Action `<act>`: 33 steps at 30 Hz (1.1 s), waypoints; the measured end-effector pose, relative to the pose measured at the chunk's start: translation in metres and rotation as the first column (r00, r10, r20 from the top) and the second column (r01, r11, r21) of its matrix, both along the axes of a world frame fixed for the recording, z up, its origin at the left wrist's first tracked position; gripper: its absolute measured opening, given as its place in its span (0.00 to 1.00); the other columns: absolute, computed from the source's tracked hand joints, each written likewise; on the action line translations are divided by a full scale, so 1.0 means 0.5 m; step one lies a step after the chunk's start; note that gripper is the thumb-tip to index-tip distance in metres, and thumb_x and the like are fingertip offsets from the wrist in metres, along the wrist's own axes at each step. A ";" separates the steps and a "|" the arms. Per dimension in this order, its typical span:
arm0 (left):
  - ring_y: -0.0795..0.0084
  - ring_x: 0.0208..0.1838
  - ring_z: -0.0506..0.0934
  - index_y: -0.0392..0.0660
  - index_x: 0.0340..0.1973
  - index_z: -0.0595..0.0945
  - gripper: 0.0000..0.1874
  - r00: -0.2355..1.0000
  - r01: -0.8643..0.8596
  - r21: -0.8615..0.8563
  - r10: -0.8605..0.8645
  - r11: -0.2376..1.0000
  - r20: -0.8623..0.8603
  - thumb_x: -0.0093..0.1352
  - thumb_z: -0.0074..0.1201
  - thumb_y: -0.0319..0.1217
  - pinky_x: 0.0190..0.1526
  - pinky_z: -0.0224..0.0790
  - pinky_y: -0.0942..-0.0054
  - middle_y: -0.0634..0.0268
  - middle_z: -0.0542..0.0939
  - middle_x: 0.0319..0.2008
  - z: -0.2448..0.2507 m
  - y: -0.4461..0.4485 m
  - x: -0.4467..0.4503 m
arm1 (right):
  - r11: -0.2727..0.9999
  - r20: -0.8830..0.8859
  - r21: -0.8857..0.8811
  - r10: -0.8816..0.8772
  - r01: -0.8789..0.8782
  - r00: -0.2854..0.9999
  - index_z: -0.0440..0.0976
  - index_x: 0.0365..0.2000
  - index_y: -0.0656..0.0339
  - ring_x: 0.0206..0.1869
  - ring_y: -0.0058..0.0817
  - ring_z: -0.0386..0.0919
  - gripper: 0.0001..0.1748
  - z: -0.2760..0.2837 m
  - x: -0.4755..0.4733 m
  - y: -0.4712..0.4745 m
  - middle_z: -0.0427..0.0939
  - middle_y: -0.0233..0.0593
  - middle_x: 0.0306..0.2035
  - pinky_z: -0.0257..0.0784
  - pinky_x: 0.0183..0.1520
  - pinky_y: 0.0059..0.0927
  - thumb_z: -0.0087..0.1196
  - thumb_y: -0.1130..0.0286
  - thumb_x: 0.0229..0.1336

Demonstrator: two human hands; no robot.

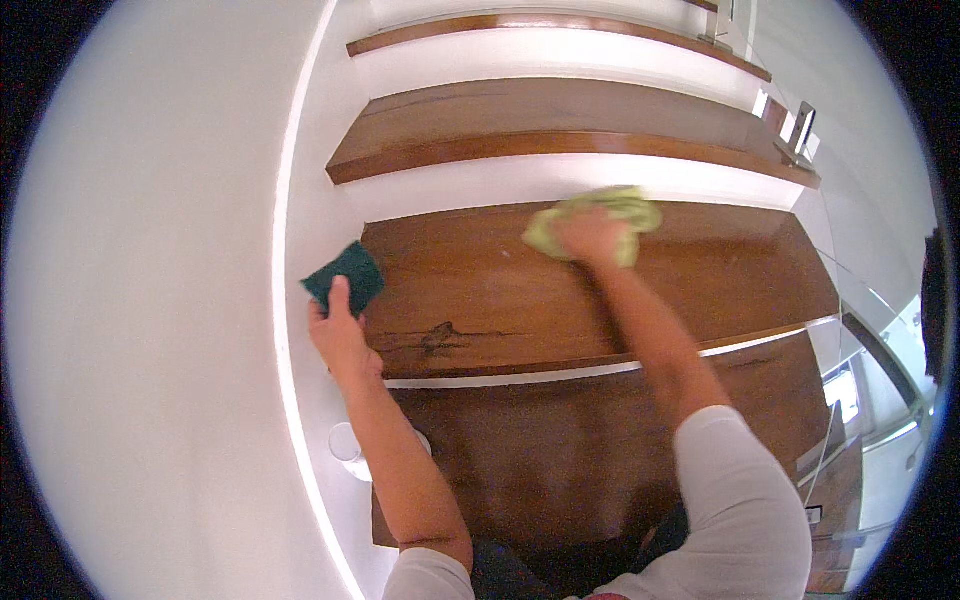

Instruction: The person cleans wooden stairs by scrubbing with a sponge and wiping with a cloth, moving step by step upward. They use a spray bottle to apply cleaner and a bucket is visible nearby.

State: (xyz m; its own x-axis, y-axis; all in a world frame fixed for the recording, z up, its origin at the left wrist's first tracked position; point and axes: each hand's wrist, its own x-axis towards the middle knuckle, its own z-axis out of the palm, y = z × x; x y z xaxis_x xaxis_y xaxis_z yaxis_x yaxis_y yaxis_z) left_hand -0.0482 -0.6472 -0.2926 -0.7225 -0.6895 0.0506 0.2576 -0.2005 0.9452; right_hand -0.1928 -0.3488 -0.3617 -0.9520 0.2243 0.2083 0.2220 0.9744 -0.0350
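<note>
My left hand (pixel 341 337) grips a dark green scouring pad (pixel 358 274), thumb across its face, beside the left end of a wooden stair tread (pixel 465 277). Farther right, a yellow-green cloth (pixel 641 214) is bunched under my right hand (pixel 596 234). Hand and cloth are at the back part of that tread, near the white riser (pixel 525 178); both look blurred. Dark grain or a crack marks the wood at the tread's front left. My left forearm partly hides a white round container (pixel 346 442).
More wooden treads rise ahead, including the one directly above (pixel 570 142). A lower tread (pixel 525 450) lies before my body. On the left runs a white wall (pixel 172 300) with a bright light strip (pixel 282 225). Glass panels (pixel 870 300) and a metal bracket (pixel 802 131) flank the right side.
</note>
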 end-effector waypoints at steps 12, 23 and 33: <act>0.73 0.44 0.70 0.41 0.45 0.70 0.18 0.946 -0.136 0.250 0.201 0.959 -0.255 0.63 0.52 0.36 0.45 0.60 0.70 0.64 0.73 0.41 0.032 -0.015 0.054 | 0.548 -0.090 -0.137 0.822 -0.825 0.562 0.68 0.50 0.51 0.47 0.43 0.71 0.28 -0.011 0.125 -0.451 0.71 0.45 0.48 0.62 0.50 0.50 0.49 0.58 0.44; 0.68 0.43 0.70 0.34 0.45 0.70 0.20 0.821 -0.278 0.365 0.417 0.888 -0.390 0.63 0.51 0.36 0.45 0.62 0.67 0.59 0.73 0.41 0.041 -0.020 0.067 | 0.866 -0.066 0.059 -0.492 0.496 0.868 0.68 0.47 0.60 0.48 0.47 0.71 0.26 -0.012 0.286 0.481 0.73 0.54 0.44 0.65 0.49 0.47 0.41 0.52 0.55; 0.60 0.45 0.73 0.40 0.42 0.73 0.17 0.663 -0.295 0.400 0.487 0.868 -0.569 0.62 0.52 0.37 0.44 0.69 0.64 0.53 0.73 0.43 0.046 -0.040 0.089 | 0.273 -0.110 0.141 0.960 -0.952 0.259 0.71 0.43 0.55 0.48 0.37 0.69 0.27 -0.008 0.195 -0.234 0.73 0.41 0.42 0.49 0.54 0.55 0.51 0.51 0.43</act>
